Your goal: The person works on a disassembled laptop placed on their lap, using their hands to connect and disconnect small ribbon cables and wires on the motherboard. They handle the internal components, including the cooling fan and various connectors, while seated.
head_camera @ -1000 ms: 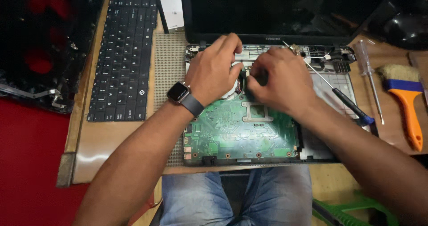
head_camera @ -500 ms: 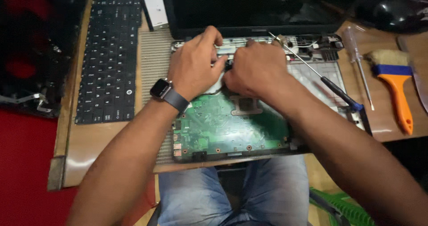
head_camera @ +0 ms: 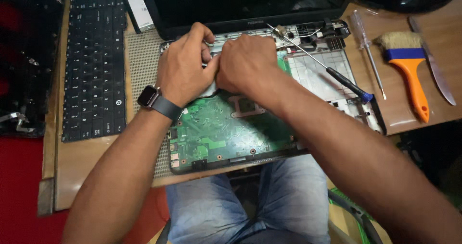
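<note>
An opened laptop base (head_camera: 317, 75) lies on the wooden table (head_camera: 82, 162) with its green motherboard (head_camera: 216, 133) bare. My left hand (head_camera: 185, 71), with a dark watch (head_camera: 149, 97) on the wrist, and my right hand (head_camera: 248, 63) press together over the board's upper edge. Both have their fingers curled around a small part there, which the fingers hide. The dark screen (head_camera: 231, 3) stands open behind the hands.
A long screwdriver with a blue-black handle (head_camera: 346, 83) lies across the base. To the right are a clear-handled screwdriver (head_camera: 365, 47), an orange-handled brush (head_camera: 409, 66) and a metal blade (head_camera: 438, 75). A detached black keyboard (head_camera: 94, 61) lies at the left, beside a mesh mat (head_camera: 144, 66).
My two hands have drawn closer until they touch over the board's upper edge. The round dark part seen between them before is now covered.
</note>
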